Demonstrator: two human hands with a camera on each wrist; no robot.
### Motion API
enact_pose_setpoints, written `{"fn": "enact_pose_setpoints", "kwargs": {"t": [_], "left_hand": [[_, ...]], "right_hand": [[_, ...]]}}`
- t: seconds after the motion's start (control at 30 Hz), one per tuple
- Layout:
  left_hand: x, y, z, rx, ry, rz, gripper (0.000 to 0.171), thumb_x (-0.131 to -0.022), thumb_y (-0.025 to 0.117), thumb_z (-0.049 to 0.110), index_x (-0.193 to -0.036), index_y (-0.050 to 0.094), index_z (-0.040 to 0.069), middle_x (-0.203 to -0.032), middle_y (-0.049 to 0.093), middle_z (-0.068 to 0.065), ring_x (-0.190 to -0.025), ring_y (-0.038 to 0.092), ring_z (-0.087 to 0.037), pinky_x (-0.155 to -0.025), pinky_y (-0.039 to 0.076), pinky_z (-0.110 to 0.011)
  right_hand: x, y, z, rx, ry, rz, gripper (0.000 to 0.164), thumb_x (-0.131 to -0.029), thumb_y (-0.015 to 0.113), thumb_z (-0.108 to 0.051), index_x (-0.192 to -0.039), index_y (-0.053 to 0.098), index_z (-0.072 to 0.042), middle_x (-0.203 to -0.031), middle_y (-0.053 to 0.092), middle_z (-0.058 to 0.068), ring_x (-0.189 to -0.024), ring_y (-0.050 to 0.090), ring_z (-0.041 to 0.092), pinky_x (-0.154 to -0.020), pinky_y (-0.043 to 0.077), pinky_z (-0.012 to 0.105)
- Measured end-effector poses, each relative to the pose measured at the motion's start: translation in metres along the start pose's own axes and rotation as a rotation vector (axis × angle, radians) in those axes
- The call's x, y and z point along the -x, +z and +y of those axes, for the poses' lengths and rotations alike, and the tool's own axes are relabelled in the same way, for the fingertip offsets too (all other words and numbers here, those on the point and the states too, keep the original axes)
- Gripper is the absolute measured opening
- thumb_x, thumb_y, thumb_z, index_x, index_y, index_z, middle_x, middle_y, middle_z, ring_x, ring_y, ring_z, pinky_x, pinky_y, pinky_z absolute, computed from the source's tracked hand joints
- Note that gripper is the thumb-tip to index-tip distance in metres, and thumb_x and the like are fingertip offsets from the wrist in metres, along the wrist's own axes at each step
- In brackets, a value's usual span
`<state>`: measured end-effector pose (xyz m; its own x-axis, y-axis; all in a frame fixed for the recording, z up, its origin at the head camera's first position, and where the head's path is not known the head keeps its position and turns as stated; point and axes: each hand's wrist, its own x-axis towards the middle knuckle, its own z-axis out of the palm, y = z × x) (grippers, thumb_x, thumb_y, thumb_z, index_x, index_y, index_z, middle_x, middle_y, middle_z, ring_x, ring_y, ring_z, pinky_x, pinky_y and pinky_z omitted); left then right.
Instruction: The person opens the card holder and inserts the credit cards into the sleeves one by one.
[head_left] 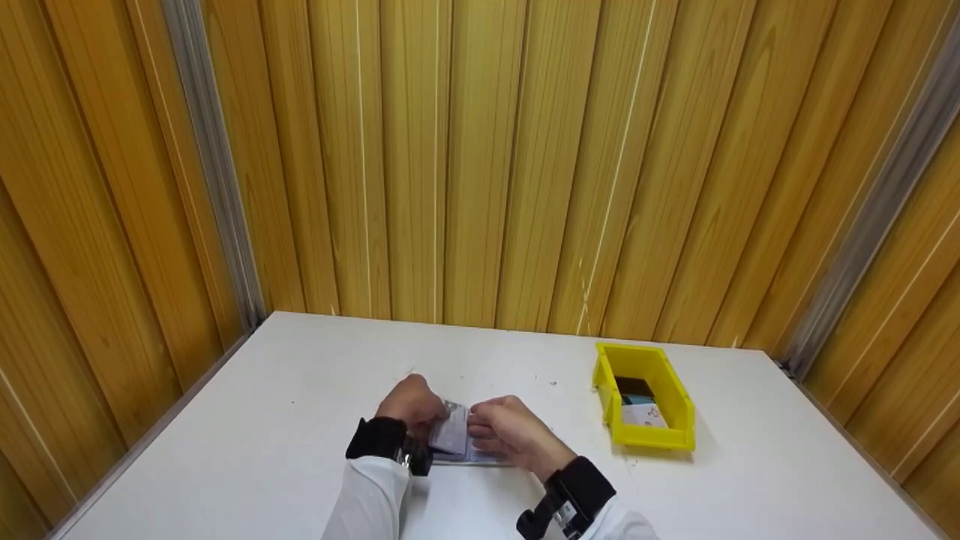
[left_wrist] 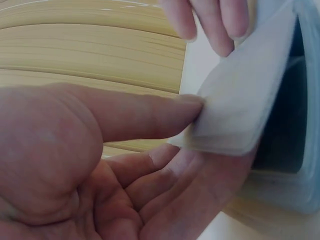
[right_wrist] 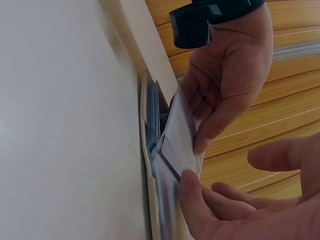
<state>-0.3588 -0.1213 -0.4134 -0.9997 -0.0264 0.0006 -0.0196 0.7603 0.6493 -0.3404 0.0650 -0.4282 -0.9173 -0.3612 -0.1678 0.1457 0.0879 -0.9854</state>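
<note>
A card holder booklet with clear plastic pockets (right_wrist: 151, 125) lies spread on the white table, its pages partly raised. My left hand (head_left: 411, 403) pinches a whitish pocket page (left_wrist: 245, 95) between thumb and fingers and holds it lifted at a slant. Beneath that page a dark pocket (left_wrist: 282, 117) shows in the left wrist view. My right hand (head_left: 517, 433) is at the other side of the page, its thumb held apart from its fingers. In the right wrist view the right fingertips (right_wrist: 191, 187) are right at the page's edge.
A yellow bin (head_left: 679, 397) stands on the table to the right, with several cards (head_left: 641, 414) in it. The white table (head_left: 300, 375) ends at a wood-patterned wall (head_left: 480, 165) behind, with similar panels at both sides.
</note>
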Motion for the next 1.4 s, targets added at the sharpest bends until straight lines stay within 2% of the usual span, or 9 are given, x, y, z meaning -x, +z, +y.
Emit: {"fn": "enact_pose_setpoints", "kwargs": {"t": [0.13, 0.3, 0.47, 0.57, 0.7, 0.87, 1.1, 1.27, 1.4], "left_hand": [[0.000, 0.003, 0.003, 0.023, -0.011, -0.032, 0.010, -0.071, 0.076, 0.008, -0.074, 0.069, 0.001, -0.069, 0.063, -0.007, -0.060, 0.058, -0.020, -0.053, 0.043, -0.026], [-0.001, 0.006, 0.004, 0.024, -0.007, -0.070, 0.011, -0.073, 0.076, 0.010, -0.078, 0.072, 0.000, -0.073, 0.069, -0.008, -0.063, 0.065, -0.019, -0.058, 0.048, -0.026], [-0.001, 0.005, 0.005, 0.014, 0.001, -0.067, 0.012, -0.073, 0.077, 0.009, -0.078, 0.072, 0.000, -0.075, 0.069, -0.009, -0.064, 0.063, -0.020, -0.059, 0.049, -0.027], [-0.001, 0.002, 0.004, -0.041, 0.009, -0.056, 0.015, -0.075, 0.079, 0.013, -0.075, 0.071, 0.000, -0.073, 0.065, -0.007, -0.064, 0.058, -0.019, -0.059, 0.045, -0.026], [-0.002, 0.002, 0.005, -0.087, -0.016, -0.078, 0.020, -0.078, 0.079, 0.019, -0.073, 0.071, 0.002, -0.072, 0.063, -0.005, -0.066, 0.054, -0.019, -0.060, 0.042, -0.027], [-0.003, 0.008, 0.011, -0.041, -0.012, -0.100, 0.018, -0.077, 0.080, 0.021, -0.074, 0.072, 0.005, -0.073, 0.063, -0.003, -0.068, 0.054, -0.018, -0.062, 0.042, -0.028], [-0.002, 0.014, 0.018, -0.001, -0.003, -0.110, 0.014, -0.074, 0.079, 0.018, -0.075, 0.072, 0.006, -0.074, 0.064, -0.002, -0.068, 0.055, -0.017, -0.062, 0.042, -0.026], [-0.001, 0.012, 0.018, -0.035, 0.012, -0.085, 0.014, -0.073, 0.079, 0.014, -0.071, 0.070, 0.005, -0.067, 0.061, -0.002, -0.065, 0.056, -0.017, -0.060, 0.042, -0.025], [0.001, 0.008, 0.016, -0.067, 0.043, -0.052, 0.014, -0.071, 0.081, 0.011, -0.067, 0.070, 0.003, -0.062, 0.060, -0.002, -0.060, 0.055, -0.016, -0.057, 0.042, -0.025]], "right_hand": [[0.002, -0.002, -0.004, 0.013, 0.004, 0.017, 0.019, -0.090, 0.054, -0.010, -0.101, 0.061, 0.004, -0.096, 0.072, 0.008, -0.091, 0.069, 0.016, -0.090, 0.059, 0.036], [0.005, -0.003, -0.007, 0.017, 0.011, 0.037, 0.034, -0.089, 0.053, -0.011, -0.114, 0.059, 0.012, -0.121, 0.066, 0.026, -0.112, 0.068, 0.033, -0.103, 0.054, 0.046], [0.004, -0.002, -0.006, -0.070, 0.052, 0.047, 0.012, -0.087, 0.054, -0.012, -0.094, 0.048, -0.004, -0.112, 0.047, 0.011, -0.116, 0.057, 0.030, -0.105, 0.051, 0.049], [0.003, -0.002, -0.003, -0.111, 0.046, 0.017, 0.015, -0.088, 0.053, -0.011, -0.100, 0.049, -0.002, -0.121, 0.051, 0.019, -0.119, 0.060, 0.031, -0.107, 0.050, 0.050], [0.002, -0.005, 0.000, -0.075, 0.017, -0.002, 0.027, -0.089, 0.051, -0.006, -0.111, 0.051, 0.008, -0.125, 0.059, 0.024, -0.110, 0.065, 0.026, -0.109, 0.049, 0.047], [0.002, -0.012, 0.000, 0.006, 0.015, 0.028, 0.031, -0.089, 0.048, -0.001, -0.115, 0.052, 0.015, -0.100, 0.064, 0.012, -0.091, 0.066, 0.016, -0.099, 0.056, 0.038], [0.001, -0.019, -0.001, -0.002, 0.054, 0.059, 0.012, -0.085, 0.048, 0.001, -0.095, 0.054, 0.003, -0.094, 0.067, 0.012, -0.084, 0.068, 0.014, -0.088, 0.060, 0.032], [0.002, -0.017, -0.002, 0.004, 0.055, 0.049, 0.005, -0.088, 0.048, -0.003, -0.088, 0.053, -0.003, -0.099, 0.067, 0.011, -0.086, 0.069, 0.015, -0.092, 0.060, 0.035], [0.002, -0.016, -0.004, 0.033, 0.053, 0.040, 0.011, -0.089, 0.051, -0.007, -0.078, 0.049, -0.009, -0.094, 0.061, 0.005, -0.084, 0.065, 0.013, -0.089, 0.059, 0.031]]}}
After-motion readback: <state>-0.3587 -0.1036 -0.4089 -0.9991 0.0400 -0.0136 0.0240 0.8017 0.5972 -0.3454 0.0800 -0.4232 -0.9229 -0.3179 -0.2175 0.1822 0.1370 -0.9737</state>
